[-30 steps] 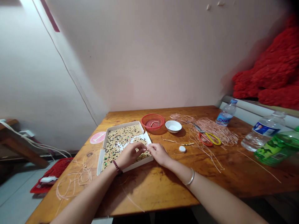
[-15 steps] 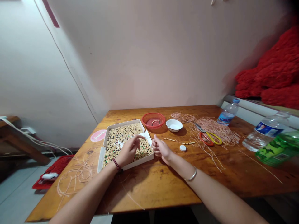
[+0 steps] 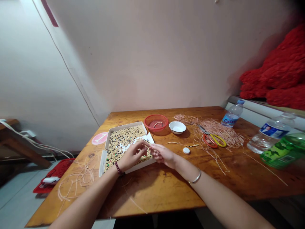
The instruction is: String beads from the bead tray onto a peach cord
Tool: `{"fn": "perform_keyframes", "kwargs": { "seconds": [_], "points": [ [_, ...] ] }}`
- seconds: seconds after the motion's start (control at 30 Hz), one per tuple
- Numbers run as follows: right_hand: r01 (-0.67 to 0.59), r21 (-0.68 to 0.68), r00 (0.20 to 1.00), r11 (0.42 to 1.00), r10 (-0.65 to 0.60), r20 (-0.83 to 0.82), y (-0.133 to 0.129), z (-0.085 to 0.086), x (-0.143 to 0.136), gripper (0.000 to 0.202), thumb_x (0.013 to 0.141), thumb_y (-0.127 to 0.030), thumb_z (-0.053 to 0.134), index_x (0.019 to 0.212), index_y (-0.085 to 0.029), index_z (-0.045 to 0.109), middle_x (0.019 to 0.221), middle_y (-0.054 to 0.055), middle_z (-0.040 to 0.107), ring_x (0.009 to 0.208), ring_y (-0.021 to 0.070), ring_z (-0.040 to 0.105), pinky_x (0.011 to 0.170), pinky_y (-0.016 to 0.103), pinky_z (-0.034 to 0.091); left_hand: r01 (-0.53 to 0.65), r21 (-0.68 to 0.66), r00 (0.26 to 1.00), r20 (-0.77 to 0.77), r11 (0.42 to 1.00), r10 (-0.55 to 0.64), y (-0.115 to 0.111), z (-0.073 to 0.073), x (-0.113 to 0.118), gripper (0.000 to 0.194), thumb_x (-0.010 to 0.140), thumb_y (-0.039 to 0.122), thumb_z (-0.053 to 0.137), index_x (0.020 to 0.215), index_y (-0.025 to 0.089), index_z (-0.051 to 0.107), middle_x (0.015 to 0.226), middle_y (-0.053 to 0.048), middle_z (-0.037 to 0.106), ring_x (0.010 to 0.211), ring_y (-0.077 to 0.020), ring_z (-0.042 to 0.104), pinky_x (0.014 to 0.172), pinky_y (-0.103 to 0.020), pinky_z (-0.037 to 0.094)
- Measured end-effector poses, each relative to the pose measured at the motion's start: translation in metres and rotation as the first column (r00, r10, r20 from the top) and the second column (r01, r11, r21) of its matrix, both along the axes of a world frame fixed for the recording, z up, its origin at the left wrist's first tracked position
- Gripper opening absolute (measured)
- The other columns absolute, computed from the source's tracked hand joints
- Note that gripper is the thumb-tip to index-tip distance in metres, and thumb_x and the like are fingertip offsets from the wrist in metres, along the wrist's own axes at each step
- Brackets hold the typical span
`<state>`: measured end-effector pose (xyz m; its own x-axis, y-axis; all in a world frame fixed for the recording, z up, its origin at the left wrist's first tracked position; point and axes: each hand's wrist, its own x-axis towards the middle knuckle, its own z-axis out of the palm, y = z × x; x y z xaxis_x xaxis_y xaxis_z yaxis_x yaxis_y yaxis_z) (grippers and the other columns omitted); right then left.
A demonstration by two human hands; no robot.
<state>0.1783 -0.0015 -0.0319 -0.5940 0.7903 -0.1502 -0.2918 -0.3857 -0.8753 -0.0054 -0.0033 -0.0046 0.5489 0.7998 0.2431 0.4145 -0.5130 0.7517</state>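
And here the left hand (image 3: 133,154), fingers loosely curled, meets the right hand (image 3: 165,156), fingers bunched, any grip too small to tell, over the shallow white cardboard tray (image 3: 103,163) of small round cream-and-dark beads (image 3: 124,135), likely kept close to catch strays.

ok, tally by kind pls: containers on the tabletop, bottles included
Bottles: 3 (small clear bottle, large clear bottle, green bottle)
Open bead box: 1
Red mesh basket: 1
White bowl: 1
Total: 6
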Motion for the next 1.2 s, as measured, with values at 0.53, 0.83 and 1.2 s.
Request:
{"fn": "perform_keyframes", "kwargs": {
  "seconds": [0.53, 0.83, 1.2],
  "points": [
    [0.145, 0.079, 0.977, 0.986, -0.155, 0.143, 0.005, -0.006, 0.002, 0.035, 0.074, -0.049, 0.061, 0.075, -0.015, 0.052, 0.054, -0.009, 0.039, 0.037, 0.0013, 0.017, 0.038, 0.021, 0.005, -0.265, 0.357, 0.858, -0.336, 0.896, 0.388, 0.009, -0.008, -0.008, 0.035, 0.091, 0.049, 0.040, 0.097, 0.021, 0.059, 0.085, -0.005, 0.063, 0.075, -0.0189, 0.058, 0.064, -0.027, 0.041],
    [0.243, 0.109, 0.959, 0.964, -0.256, 0.120, 0.005, -0.010, 0.000, 0.033, 0.075, -0.046, 0.061, 0.083, -0.014, 0.059, 0.052, -0.009, 0.040, 0.035, 0.0017, 0.018, 0.036, 0.021, 0.006, -0.133, 0.299, 0.825, -0.495, 0.945, 0.273, 0.013, -0.017, -0.014, 0.028, 0.082, 0.049, 0.056, 0.086, 0.024, 0.069, 0.082, -0.005, 0.062, 0.080, -0.0210, 0.060, 0.066, -0.027, 0.042],
    [0.191, 0.049, 0.971, 0.980, -0.196, 0.140, 0.007, -0.013, -0.004, 0.030, 0.076, -0.045, 0.057, 0.071, -0.017, 0.047, 0.045, -0.012, 0.024, 0.037, 0.0028, 0.012, 0.038, 0.019, 0.004, -0.067, 0.263, 0.860, -0.473, 0.963, 0.189, 0.014, -0.019, -0.009, 0.013, 0.081, 0.026, 0.056, 0.080, 0.022, 0.068, 0.082, -0.004, 0.067, 0.078, -0.0194, 0.061, 0.068, -0.026, 0.042]
  ]
}}
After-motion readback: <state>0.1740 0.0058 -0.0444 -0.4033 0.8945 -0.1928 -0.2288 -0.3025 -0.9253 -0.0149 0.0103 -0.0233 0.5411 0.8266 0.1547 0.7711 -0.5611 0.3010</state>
